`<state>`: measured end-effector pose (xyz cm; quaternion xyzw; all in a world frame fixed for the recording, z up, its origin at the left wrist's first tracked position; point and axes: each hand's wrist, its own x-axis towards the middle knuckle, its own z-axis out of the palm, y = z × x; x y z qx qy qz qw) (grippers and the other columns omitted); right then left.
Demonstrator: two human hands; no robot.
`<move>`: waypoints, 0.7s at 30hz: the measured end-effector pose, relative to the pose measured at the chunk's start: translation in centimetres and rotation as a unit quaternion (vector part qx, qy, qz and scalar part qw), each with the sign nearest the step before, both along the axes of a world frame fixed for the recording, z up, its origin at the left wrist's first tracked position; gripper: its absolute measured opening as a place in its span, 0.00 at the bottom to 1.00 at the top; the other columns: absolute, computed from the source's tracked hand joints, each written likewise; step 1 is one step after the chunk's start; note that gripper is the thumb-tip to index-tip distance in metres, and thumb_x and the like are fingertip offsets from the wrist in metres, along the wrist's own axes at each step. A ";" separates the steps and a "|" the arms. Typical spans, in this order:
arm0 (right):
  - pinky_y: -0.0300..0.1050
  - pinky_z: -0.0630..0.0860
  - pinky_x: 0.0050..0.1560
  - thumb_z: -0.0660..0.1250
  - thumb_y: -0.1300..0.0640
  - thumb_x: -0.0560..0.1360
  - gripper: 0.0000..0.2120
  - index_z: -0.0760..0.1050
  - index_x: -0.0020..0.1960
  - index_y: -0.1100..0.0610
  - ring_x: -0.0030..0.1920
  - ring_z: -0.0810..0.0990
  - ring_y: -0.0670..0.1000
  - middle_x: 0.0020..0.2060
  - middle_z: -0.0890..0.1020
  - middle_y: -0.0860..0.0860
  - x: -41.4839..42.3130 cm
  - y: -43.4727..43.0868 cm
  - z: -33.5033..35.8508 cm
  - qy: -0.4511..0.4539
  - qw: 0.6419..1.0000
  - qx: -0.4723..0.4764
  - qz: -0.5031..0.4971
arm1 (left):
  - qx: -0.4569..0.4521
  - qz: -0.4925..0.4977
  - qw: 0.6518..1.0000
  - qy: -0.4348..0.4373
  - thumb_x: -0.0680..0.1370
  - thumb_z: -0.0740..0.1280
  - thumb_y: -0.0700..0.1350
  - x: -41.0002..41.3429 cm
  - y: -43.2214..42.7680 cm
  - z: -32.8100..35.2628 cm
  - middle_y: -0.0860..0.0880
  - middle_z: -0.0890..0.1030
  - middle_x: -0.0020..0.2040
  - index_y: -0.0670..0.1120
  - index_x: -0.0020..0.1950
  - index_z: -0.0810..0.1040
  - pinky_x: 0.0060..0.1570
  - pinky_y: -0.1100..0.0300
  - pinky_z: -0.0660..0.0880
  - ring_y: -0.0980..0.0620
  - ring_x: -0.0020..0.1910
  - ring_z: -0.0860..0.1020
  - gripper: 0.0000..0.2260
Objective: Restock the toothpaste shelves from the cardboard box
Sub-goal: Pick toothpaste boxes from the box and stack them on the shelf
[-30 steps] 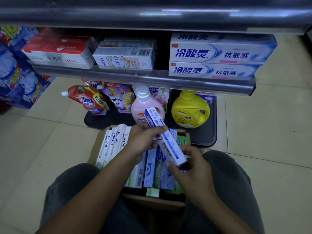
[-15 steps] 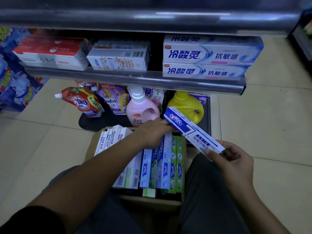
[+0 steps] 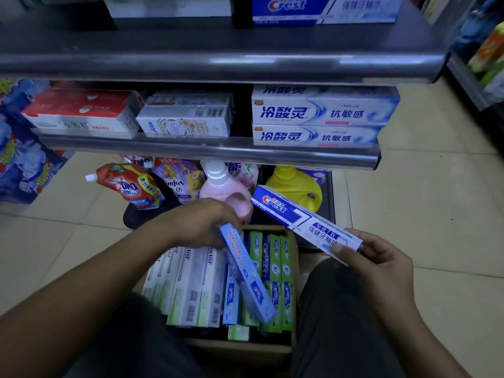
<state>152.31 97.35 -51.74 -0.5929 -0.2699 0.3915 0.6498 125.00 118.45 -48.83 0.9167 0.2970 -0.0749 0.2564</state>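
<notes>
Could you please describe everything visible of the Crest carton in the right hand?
The long blue-and-white cardboard Crest toothpaste carton is undented. Its far end is dark blue with the logo; its near end white with blue Chinese characters. It is in the air, slanted, logo face up, before the yellow plastic jug. Only the right hand grips it, at the near end.

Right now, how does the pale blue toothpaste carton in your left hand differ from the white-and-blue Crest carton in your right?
The pale blue toothpaste carton shows small print; the white-and-blue Crest carton shows its large logo. The left hand grips the pale one's top end, its lower end down at the packs in the brown cardboard box; the right hand holds the Crest one clear of it. Both are long, slim, tilted.
</notes>
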 end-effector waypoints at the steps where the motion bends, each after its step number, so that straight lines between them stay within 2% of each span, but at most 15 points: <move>1: 0.40 0.82 0.42 0.79 0.58 0.63 0.16 0.85 0.50 0.58 0.47 0.88 0.53 0.46 0.88 0.56 0.2 0.3 0.5 0.000 1.000 0.006 0.002 | -0.037 0.023 0.999 -0.009 0.70 0.81 0.49 -0.8 -0.1 0.9 0.60 0.84 0.49 0.58 0.52 0.84 0.48 0.52 0.80 0.60 0.48 0.81 0.13; 3: 0.40 0.82 0.42 0.80 0.55 0.61 0.18 0.86 0.50 0.56 0.45 0.88 0.52 0.46 0.88 0.56 0.5 1.1 1.8 0.001 1.000 0.019 0.015 | -0.109 0.073 0.989 -0.068 0.69 0.83 0.47 -2.1 -0.5 2.8 0.57 0.86 0.48 0.55 0.51 0.85 0.49 0.52 0.81 0.56 0.47 0.84 0.14; 5: 0.40 0.82 0.40 0.80 0.54 0.59 0.20 0.86 0.50 0.56 0.42 0.87 0.52 0.46 0.88 0.58 0.9 1.8 3.1 0.011 0.999 0.034 0.025 | -0.168 0.124 0.965 -0.160 0.70 0.82 0.42 -3.0 -1.0 4.6 0.50 0.87 0.49 0.49 0.52 0.86 0.49 0.53 0.82 0.50 0.48 0.86 0.13; 8: 0.40 0.81 0.39 0.80 0.55 0.58 0.21 0.86 0.51 0.57 0.39 0.86 0.52 0.46 0.88 0.59 1.4 2.8 5.5 0.027 0.997 0.063 0.037 | -0.208 0.190 0.917 -0.281 0.71 0.81 0.39 -3.8 -1.6 6.3 0.47 0.87 0.42 0.44 0.51 0.85 0.34 0.63 0.79 0.54 0.37 0.84 0.11; 10: 0.40 0.81 0.39 0.79 0.57 0.60 0.20 0.86 0.51 0.58 0.39 0.85 0.53 0.46 0.87 0.60 1.8 3.3 7.2 0.027 0.994 0.089 0.053 | -0.222 0.251 0.873 -0.355 0.69 0.82 0.42 -3.6 -1.9 6.8 0.45 0.86 0.39 0.47 0.50 0.85 0.30 0.60 0.78 0.52 0.33 0.82 0.12; 13: 0.41 0.80 0.37 0.78 0.59 0.60 0.19 0.84 0.51 0.62 0.38 0.84 0.54 0.45 0.87 0.61 2.2 4.1 9.9 0.026 0.990 0.124 0.061 | -0.226 0.294 0.803 -0.466 0.69 0.79 0.42 -2.7 -2.3 7.5 0.45 0.86 0.45 0.51 0.55 0.84 0.38 0.54 0.82 0.50 0.39 0.85 0.16; 16: 0.41 0.79 0.36 0.76 0.62 0.61 0.20 0.82 0.53 0.65 0.36 0.84 0.54 0.44 0.87 0.61 2.8 4.9 12.4 0.014 0.986 0.155 0.057 | -0.219 0.299 0.753 -0.543 0.71 0.79 0.42 -1.4 -2.1 9.0 0.46 0.84 0.48 0.53 0.64 0.81 0.42 0.58 0.82 0.50 0.43 0.84 0.22; 19: 0.41 0.79 0.36 0.74 0.65 0.63 0.18 0.82 0.53 0.64 0.37 0.84 0.54 0.43 0.87 0.60 3.7 5.9 14.3 -0.003 0.981 0.185 0.055 | -0.201 0.283 0.746 -0.569 0.70 0.77 0.48 0.0 -1.8 11.3 0.49 0.82 0.43 0.54 0.67 0.79 0.36 0.62 0.79 0.54 0.37 0.82 0.25; 21: 0.41 0.81 0.39 0.76 0.63 0.61 0.19 0.83 0.52 0.62 0.41 0.86 0.55 0.46 0.87 0.61 4.4 6.6 15.6 -0.006 0.978 0.200 0.053 | -0.183 0.271 0.750 -0.576 0.69 0.77 0.50 1.1 -1.5 13.0 0.50 0.81 0.43 0.55 0.66 0.80 0.36 0.63 0.79 0.55 0.38 0.81 0.24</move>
